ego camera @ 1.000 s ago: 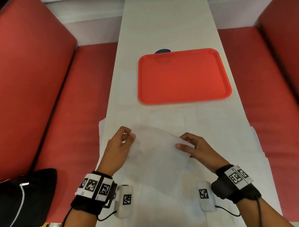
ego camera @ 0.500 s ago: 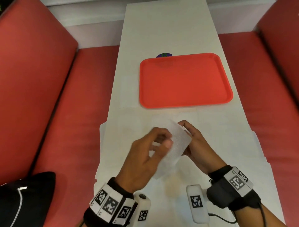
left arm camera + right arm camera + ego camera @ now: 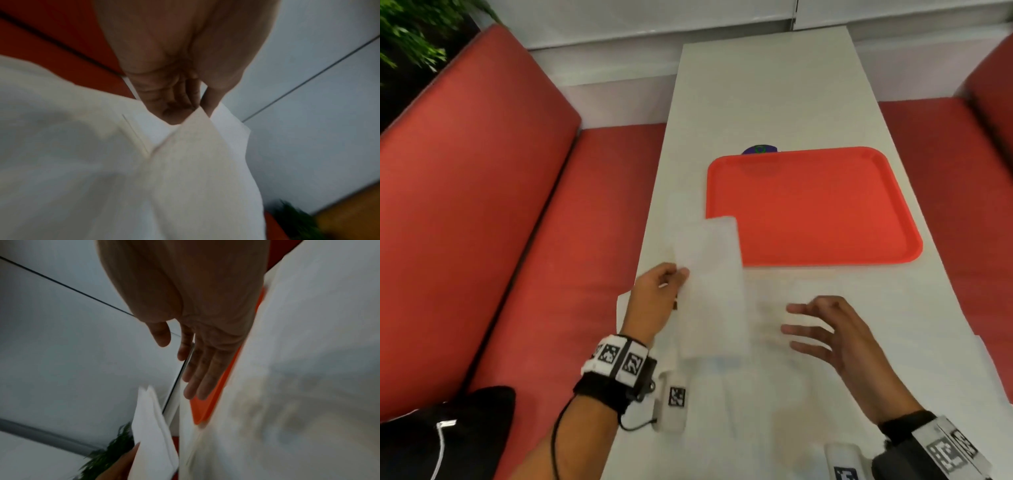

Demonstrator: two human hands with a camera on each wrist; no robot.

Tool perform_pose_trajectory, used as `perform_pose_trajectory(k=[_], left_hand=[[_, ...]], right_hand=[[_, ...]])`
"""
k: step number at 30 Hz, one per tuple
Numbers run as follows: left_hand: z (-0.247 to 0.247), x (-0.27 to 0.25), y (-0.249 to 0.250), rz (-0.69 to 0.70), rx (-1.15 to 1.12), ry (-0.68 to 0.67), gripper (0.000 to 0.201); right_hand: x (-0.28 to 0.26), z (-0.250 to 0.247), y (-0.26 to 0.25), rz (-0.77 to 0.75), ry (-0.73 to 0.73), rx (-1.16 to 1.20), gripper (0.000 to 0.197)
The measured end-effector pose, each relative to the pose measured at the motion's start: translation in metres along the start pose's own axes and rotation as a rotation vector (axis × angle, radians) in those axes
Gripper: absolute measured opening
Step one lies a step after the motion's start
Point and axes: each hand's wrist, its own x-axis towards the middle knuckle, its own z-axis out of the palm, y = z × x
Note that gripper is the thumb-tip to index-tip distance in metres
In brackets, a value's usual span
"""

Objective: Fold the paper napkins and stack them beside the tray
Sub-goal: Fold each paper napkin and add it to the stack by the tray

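My left hand [image 3: 657,298] pinches a folded napkin [image 3: 710,284] by its edge and holds it lifted off the tabletop [image 3: 763,96], its far corner overlapping the near-left corner of the red tray [image 3: 893,164], while my right hand [image 3: 828,329] hovers with fingers spread and holds nothing above the unfolded napkins [image 3: 893,342] lying in front of the tray. I judge the step in hand to be carrying the folded piece to the stacking spot; the next move calls for laying it flat on the tabletop just left of the tray, clear of the rim.
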Motion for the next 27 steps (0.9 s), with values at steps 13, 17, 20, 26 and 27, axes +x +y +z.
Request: perform_pose_trajectory(k=[13, 17, 20, 26, 27], left_hand=[[-0.006, 0.189, -0.004, 0.036, 0.342, 0.181, 0.027], [0.000, 0.196, -0.010, -0.011, 0.417, 0.188, 0.029], [-0.003, 0.195, -0.015, 0.004, 0.432, 0.164, 0.030], [-0.009, 0.191, -0.018, 0.064, 0.434, 0.158, 0.019], [-0.009, 0.191, -0.018, 0.057, 0.414, 0.178, 0.016]], right_hand=[[0.015, -0.052, 0.019, 0.154, 0.289, -0.004, 0.042], [0.020, -0.050, 0.023, 0.214, 0.333, -0.005, 0.022], [0.020, -0.041, 0.021, 0.209, 0.284, -0.021, 0.032], [0.024, -0.029, 0.030, 0.180, 0.270, -0.104, 0.044], [0.026, -0.029, 0.032, 0.180, 0.279, -0.120, 0.036]])
